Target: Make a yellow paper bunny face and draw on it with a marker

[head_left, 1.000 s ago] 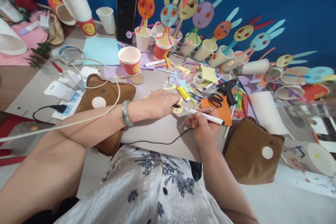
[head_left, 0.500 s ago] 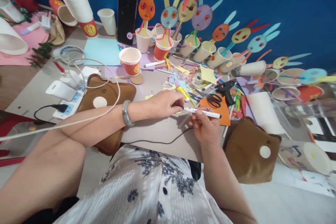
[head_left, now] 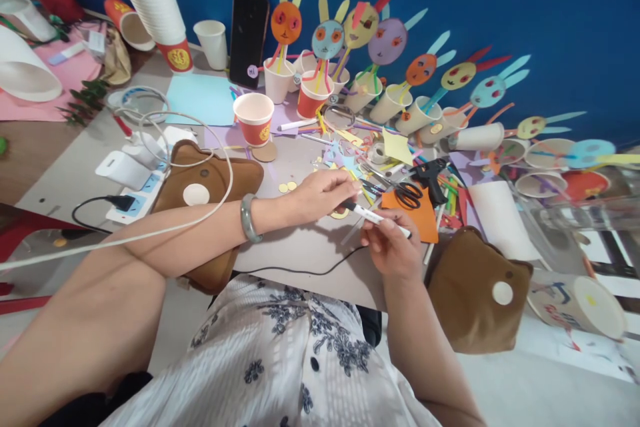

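A white marker [head_left: 373,214] with a black cap end lies between my two hands above the front of the table. My right hand [head_left: 395,243] is closed round its white barrel. My left hand [head_left: 323,196] is at the black end of the marker, fingers bent over it and pressed together. Small pale yellow paper circles [head_left: 287,187] lie beyond my left wrist. Black scissors [head_left: 409,195] rest on orange paper [head_left: 423,219] past my right hand, beside a black glue gun [head_left: 431,180].
Paper cups [head_left: 370,90] with rabbit-faced figures line the blue wall. A red cup [head_left: 253,121], a phone [head_left: 249,37] and a cup stack [head_left: 150,0] stand behind. A white cable [head_left: 231,177] crosses my left forearm. Brown cushions [head_left: 475,293] lie at both sides.
My left hand's fingers have extended and lifted slightly at the marker's black end. The marker has tilted more, its right end lower. The whole view has shifted a little.
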`<control>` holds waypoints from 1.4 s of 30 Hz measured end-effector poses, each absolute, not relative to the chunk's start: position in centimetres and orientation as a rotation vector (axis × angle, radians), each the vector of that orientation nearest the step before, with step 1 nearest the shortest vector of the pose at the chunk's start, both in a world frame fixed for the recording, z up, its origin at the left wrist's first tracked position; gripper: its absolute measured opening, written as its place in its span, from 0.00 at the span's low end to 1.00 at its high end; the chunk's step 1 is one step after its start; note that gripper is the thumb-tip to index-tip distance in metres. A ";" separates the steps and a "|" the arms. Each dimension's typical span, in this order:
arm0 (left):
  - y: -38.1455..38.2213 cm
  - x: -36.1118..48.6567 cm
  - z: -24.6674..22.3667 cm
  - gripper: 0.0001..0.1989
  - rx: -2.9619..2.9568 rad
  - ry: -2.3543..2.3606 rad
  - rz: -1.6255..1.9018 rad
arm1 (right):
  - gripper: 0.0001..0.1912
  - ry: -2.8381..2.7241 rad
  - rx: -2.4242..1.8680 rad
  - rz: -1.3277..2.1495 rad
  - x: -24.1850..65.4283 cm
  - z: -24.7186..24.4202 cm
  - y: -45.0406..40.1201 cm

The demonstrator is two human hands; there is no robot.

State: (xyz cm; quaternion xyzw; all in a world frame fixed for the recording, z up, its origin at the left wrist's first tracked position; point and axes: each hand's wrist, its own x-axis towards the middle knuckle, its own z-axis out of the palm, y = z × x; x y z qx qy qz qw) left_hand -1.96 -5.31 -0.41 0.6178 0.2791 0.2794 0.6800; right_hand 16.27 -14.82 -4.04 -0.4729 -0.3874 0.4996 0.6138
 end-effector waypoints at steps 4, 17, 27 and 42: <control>-5.9 -2.1 -0.4 0.21 1.517 0.670 0.665 | 0.16 -1.073 -1.180 1.145 16.5 -4.9 -15.3; -7.4 -3.3 1.0 0.23 1.881 0.496 0.533 | 0.20 -1.279 -1.315 1.125 16.5 -6.0 -17.0; -8.3 -3.2 0.2 0.24 2.088 0.516 0.389 | 0.21 -1.018 -1.269 1.317 13.4 -5.2 -19.7; -8.2 -2.8 -1.2 0.11 2.674 0.370 0.397 | 0.13 -1.432 -2.258 0.063 28.6 0.3 -13.4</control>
